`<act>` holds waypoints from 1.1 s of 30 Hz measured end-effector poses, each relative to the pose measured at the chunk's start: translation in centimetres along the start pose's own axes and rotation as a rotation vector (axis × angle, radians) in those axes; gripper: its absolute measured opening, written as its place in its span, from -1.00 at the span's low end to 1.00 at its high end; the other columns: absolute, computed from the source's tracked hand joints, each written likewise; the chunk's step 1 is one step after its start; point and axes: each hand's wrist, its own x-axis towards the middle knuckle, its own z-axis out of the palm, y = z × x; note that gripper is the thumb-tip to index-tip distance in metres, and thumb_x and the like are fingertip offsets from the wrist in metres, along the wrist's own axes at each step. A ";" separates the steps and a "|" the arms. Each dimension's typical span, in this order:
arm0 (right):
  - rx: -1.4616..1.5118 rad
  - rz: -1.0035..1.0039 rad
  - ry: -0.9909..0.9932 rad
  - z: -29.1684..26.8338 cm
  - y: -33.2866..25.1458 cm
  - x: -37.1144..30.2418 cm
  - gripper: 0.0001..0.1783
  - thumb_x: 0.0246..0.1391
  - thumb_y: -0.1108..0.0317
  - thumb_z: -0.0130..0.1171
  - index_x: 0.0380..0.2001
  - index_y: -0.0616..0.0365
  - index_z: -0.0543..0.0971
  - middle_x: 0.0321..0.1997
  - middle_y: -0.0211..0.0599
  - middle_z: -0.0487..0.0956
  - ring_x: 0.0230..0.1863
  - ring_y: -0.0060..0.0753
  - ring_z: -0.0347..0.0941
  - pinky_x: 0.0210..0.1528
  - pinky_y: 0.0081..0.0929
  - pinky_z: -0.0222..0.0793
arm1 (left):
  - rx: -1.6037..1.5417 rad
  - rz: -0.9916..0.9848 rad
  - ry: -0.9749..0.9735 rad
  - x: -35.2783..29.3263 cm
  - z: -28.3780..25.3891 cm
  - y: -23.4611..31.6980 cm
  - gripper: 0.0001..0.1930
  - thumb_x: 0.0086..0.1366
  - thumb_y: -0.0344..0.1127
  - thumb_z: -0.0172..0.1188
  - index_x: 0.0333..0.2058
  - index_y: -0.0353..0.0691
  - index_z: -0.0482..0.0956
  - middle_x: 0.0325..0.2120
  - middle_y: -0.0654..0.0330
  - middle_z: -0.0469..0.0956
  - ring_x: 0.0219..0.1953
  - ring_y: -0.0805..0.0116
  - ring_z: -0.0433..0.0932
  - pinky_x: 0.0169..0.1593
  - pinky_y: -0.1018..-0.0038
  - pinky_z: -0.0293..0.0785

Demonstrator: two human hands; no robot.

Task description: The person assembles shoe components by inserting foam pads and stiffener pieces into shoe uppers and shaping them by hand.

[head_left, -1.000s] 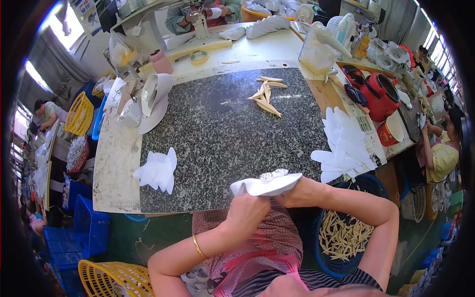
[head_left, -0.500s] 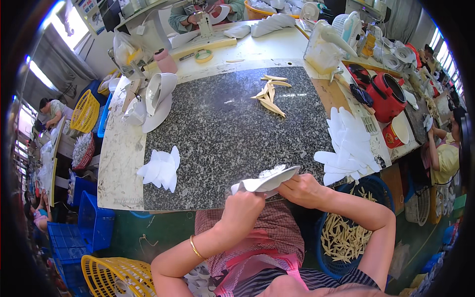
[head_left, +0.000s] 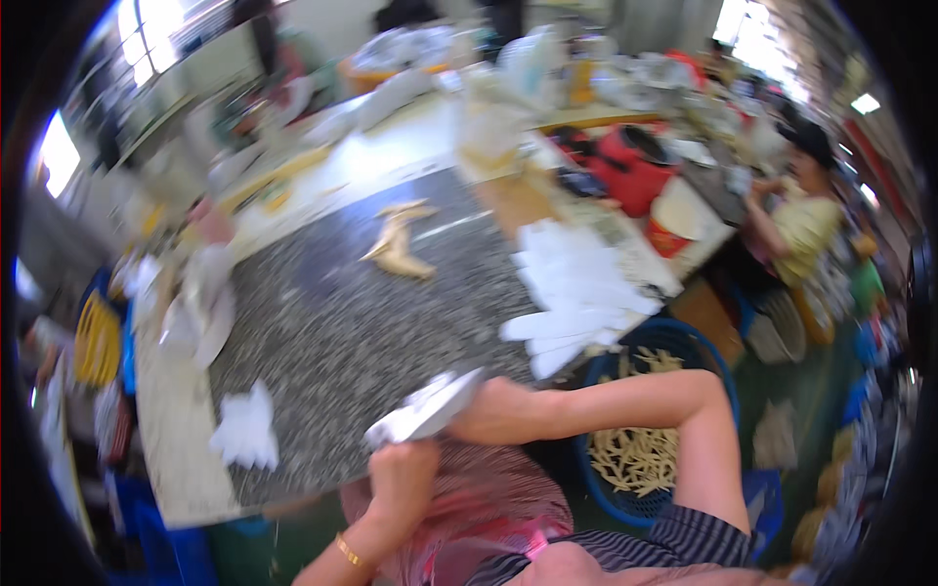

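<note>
My left hand [head_left: 403, 481] is closed on the near left end of a white curved piece [head_left: 427, 404], just over the table's front edge. The other end of that piece is in my right hand [head_left: 493, 412], its fingers curled and partly hidden underneath. Something shiny and silvery shows on the piece's upper side, but motion blurs it. Beyond my hands, several pale tan strips [head_left: 396, 242] lie in a small heap on the dark speckled slab [head_left: 332, 322]. Flat white cut pieces fan out in a large pile [head_left: 572, 283] at the right and a smaller pile [head_left: 246, 427] at the left.
A blue basket [head_left: 720, 366] of tan strips stands below the table's right side. Farther right are a red pot [head_left: 630, 171] and a red-and-white tub [head_left: 674, 223]. White curved shapes [head_left: 210, 308] stand at the left edge. A co-worker in yellow [head_left: 801, 230] sits at the right.
The whole view has swung to the right and blurred, so the table appears farther left and tilted. Both hands still hold the white curved piece.
</note>
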 end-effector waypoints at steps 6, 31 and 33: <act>-0.153 -0.041 0.081 0.3 0.3 1.5 -0.68 0.04 0.36 0.14 -0.14 0.26 0.60 -0.10 -0.30 0.65 -0.03 -0.28 0.61 -0.10 -0.43 0.61 | 0.076 -0.130 0.298 0.9 2.8 0.1 -0.69 0.21 -0.37 0.23 -0.05 -0.26 0.52 -0.41 0.16 0.59 -0.46 0.24 0.69 -0.51 0.38 0.59; 0.080 -0.340 0.142 1.0 3.2 -3.2 -0.74 0.14 0.31 0.14 -0.10 0.02 0.65 -0.27 -0.36 0.63 -0.26 -0.25 0.60 -0.42 -0.34 0.52 | 0.058 0.093 0.008 -3.9 14.0 -1.5 -0.39 -0.08 -0.09 0.52 -0.03 -0.21 0.64 -0.02 0.07 0.64 -0.08 -0.06 0.62 -0.01 0.23 0.59; 0.126 -0.369 0.121 0.8 3.5 -3.5 -0.71 0.13 0.31 0.15 -0.08 0.02 0.65 -0.28 -0.36 0.64 -0.27 -0.25 0.60 -0.42 -0.33 0.51 | 0.088 0.153 0.173 -3.7 13.5 -1.4 -0.40 -0.08 -0.12 0.52 -0.03 -0.21 0.64 -0.05 0.04 0.65 -0.10 -0.05 0.63 -0.10 0.25 0.61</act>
